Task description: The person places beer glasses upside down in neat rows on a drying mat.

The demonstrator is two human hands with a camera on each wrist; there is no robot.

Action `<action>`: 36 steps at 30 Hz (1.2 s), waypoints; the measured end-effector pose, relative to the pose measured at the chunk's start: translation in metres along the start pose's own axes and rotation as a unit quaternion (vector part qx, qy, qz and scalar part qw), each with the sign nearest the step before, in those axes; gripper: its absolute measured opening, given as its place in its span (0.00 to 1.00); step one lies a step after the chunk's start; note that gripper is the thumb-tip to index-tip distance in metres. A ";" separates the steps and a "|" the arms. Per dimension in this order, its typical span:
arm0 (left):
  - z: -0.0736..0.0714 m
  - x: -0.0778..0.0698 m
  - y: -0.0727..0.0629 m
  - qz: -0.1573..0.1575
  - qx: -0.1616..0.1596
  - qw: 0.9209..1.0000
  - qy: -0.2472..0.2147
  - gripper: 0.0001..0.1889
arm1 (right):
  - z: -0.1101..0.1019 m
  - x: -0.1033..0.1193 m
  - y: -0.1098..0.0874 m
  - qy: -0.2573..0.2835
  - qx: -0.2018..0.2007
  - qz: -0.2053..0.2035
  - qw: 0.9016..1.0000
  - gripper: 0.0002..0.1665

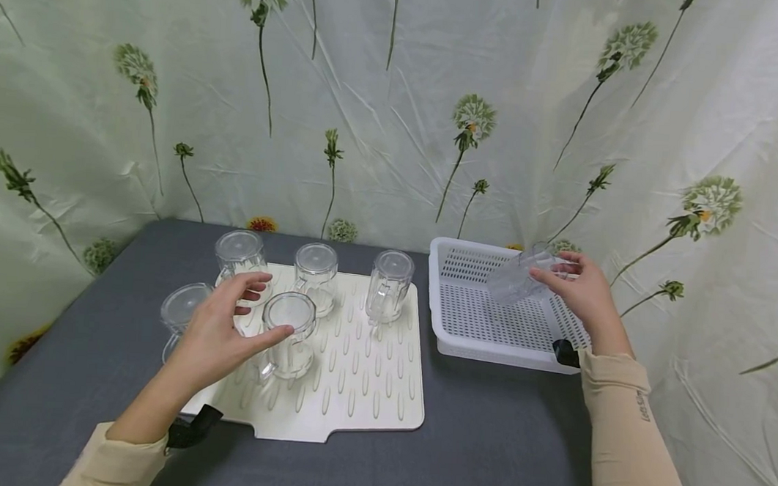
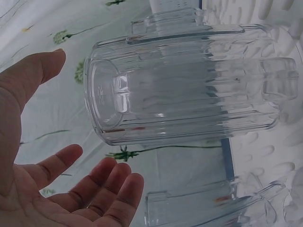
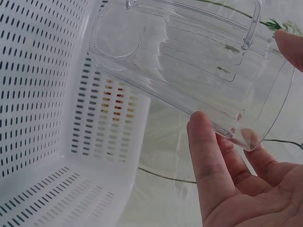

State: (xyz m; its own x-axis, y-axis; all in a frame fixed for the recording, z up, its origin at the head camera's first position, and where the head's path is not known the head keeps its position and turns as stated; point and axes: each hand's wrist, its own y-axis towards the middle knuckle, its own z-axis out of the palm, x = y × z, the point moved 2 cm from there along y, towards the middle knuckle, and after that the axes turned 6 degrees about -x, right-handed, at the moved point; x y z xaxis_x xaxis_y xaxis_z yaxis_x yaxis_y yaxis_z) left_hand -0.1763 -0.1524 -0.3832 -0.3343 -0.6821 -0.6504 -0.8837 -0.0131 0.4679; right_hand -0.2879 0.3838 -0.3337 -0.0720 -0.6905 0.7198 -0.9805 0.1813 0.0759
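Note:
My right hand (image 1: 583,297) holds a clear handled mug (image 1: 519,279) near its rim, between thumb and fingers, tilted over a white slotted basket (image 1: 489,351). In the right wrist view the held mug's (image 3: 199,61) base points toward the basket. My left hand (image 1: 215,337) has its fingers spread beside an upside-down clear mug (image 1: 291,352) on a white ribbed drying mat (image 1: 380,404). The left wrist view shows a gap between that hand (image 2: 61,189) and the mug (image 2: 165,90).
Several more clear mugs stand upside down around the left hand, including one (image 1: 389,291) at the mat's right and one (image 1: 240,248) at the back left. The basket sits right of the mat on a dark grey tabletop (image 1: 471,438). A flower-patterned curtain (image 1: 380,162) hangs behind.

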 end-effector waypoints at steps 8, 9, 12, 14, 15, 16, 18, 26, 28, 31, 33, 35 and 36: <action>-0.002 -0.004 0.001 0.000 0.004 1.000 0.000 0.40 | 0.002 0.002 -0.004 0.006 -0.017 -0.007 1.000 0.57; -0.002 -0.004 0.001 0.000 0.003 1.000 -0.002 0.40 | 0.002 0.002 -0.005 0.007 -0.020 -0.006 1.000 0.57; -0.003 -0.004 0.002 0.006 0.001 1.000 -0.007 0.40 | 0.001 0.003 -0.008 0.012 -0.029 -0.003 1.000 0.56; -0.002 -0.005 0.002 0.012 -0.002 1.000 -0.007 0.40 | 0.002 0.004 -0.010 0.019 -0.032 -0.002 0.999 0.56; -0.002 -0.005 0.002 0.016 -0.004 1.000 -0.008 0.40 | 0.002 0.004 -0.012 0.023 -0.034 -0.002 0.999 0.56; -0.002 -0.005 0.003 0.019 -0.007 1.000 -0.010 0.39 | 0.002 0.005 -0.013 0.027 -0.037 -0.004 0.999 0.55; -0.002 -0.005 0.003 0.027 -0.013 0.999 -0.014 0.39 | 0.002 0.006 -0.016 0.034 -0.042 -0.007 0.999 0.55; -0.001 -0.006 0.005 0.039 -0.021 0.999 -0.031 0.36 | 0.001 0.009 -0.026 0.057 -0.059 -0.009 0.997 0.53; -0.002 -0.007 0.006 0.039 -0.020 0.998 -0.034 0.36 | 0.001 0.010 -0.029 0.066 -0.062 -0.012 0.996 0.52; -0.002 -0.007 0.006 0.037 -0.019 0.998 -0.040 0.35 | 0.001 0.012 -0.032 0.080 -0.062 -0.017 0.995 0.52; -0.003 -0.007 0.006 0.036 -0.017 0.998 -0.043 0.35 | 0.001 0.014 -0.034 0.089 -0.061 -0.020 0.994 0.52; -0.003 -0.008 0.007 0.033 -0.015 0.998 -0.046 0.35 | 0.001 0.015 -0.036 0.095 -0.059 -0.022 0.993 0.52; -0.002 -0.008 0.007 0.031 -0.014 0.998 -0.047 0.35 | 0.001 0.016 -0.037 0.098 -0.059 -0.023 0.993 0.51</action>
State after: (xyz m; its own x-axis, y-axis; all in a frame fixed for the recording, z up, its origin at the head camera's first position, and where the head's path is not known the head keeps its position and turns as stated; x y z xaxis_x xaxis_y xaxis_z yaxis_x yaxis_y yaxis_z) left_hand -0.1792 -0.1488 -0.3734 -0.4189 -0.6102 -0.6724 -0.8512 0.0062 0.5248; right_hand -0.2531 0.3657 -0.3258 0.0208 -0.5528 0.8331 -0.9531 0.2406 0.1835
